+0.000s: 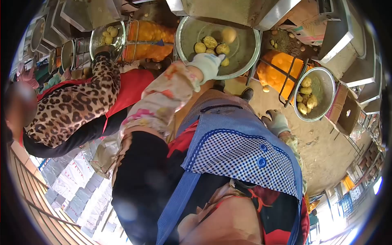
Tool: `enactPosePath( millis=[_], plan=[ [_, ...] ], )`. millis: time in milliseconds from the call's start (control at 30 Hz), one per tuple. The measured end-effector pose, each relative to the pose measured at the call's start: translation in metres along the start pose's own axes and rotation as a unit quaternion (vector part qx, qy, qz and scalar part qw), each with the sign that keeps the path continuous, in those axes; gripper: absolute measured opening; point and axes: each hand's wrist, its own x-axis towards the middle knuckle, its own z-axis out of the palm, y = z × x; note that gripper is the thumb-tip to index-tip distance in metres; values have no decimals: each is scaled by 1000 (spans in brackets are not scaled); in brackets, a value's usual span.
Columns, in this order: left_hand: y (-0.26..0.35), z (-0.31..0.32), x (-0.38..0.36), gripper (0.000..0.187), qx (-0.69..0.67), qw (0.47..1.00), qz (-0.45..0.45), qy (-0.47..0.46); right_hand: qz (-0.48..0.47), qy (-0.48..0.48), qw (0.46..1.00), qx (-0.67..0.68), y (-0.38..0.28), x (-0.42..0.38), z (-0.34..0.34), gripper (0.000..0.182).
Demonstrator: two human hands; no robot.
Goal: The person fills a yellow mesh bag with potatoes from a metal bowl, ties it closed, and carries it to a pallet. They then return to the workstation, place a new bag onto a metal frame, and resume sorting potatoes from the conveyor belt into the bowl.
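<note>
My left hand (205, 66), in a white glove, reaches over the near rim of a large metal basin (248, 61). Its fingers stretch to the right, with the fingertips right at a small yellow potato (225, 62). Several potatoes (210, 42) lie in the basin beyond the hand. A paler, blurred round potato (228, 35) shows above them. My right hand (276, 122), in a glove with dark fingers, is low beside my blue checked apron (241, 153). Its fingers are apart and nothing shows in them.
To the right, another metal basin (324, 87) of potatoes stands near an orange net sack (275, 71) in a metal frame. A cardboard box (347, 108) is beyond it. On the left, a person in a leopard-print sleeve (77, 106) reaches toward a basin (96, 38), near orange sacks (149, 41).
</note>
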Motion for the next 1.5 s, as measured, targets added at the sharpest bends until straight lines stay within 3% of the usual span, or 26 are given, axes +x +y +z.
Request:
enactPosePath(
  millis=[167,200,300,467,500,567,633,700,733,833,900,967,1067,1167,1267,1500],
  plan=[
    [22,12,36,49,67,997,26,9,22,4,1000,20,11,1,-4,42],
    [20,19,36,48,72,992,29,95,19,3,1000,19,11,2,-5,42],
    [23,23,45,43,44,998,-13,53,11,6,1000,10,12,0,-3,42],
    [40,1,-9,46,-236,953,-67,179,14,-9,1000,5,9,2,-3,41],
    [32,1,-18,38,-318,918,-39,234,9,-8,1000,4,9,5,-2,41],
    [7,-6,-33,33,-562,807,-110,142,0,-4,1000,2,13,7,1,41],
    [-32,-2,-44,27,-820,546,-41,167,5,-11,1000,8,9,8,-3,41],
    [-57,-7,-52,26,-900,397,27,180,8,-13,1000,9,7,9,-5,41],
    [-64,-9,-53,24,-891,390,43,230,8,-11,1000,8,8,10,-5,41],
    [-91,-20,-38,24,-827,486,-69,274,3,-11,1000,-2,7,11,-6,41],
    [-86,-37,-17,15,-738,611,-151,243,-4,-9,1000,-9,5,11,-7,41],
    [-87,-31,9,22,-512,808,-134,260,-14,-2,1000,-11,5,10,-6,42],
    [-53,-60,6,31,-236,943,-97,215,-5,12,1000,1,3,5,-8,42],
    [-40,-39,12,40,-182,972,-54,138,34,-13,999,33,0,-2,-12,42],
    [-12,-33,14,67,-66,997,5,33,37,-31,999,-12,2,-2,-3,43],
    [30,-14,54,64,-92,993,-54,48,31,-35,999,15,-5,-2,0,44]
  ],
)
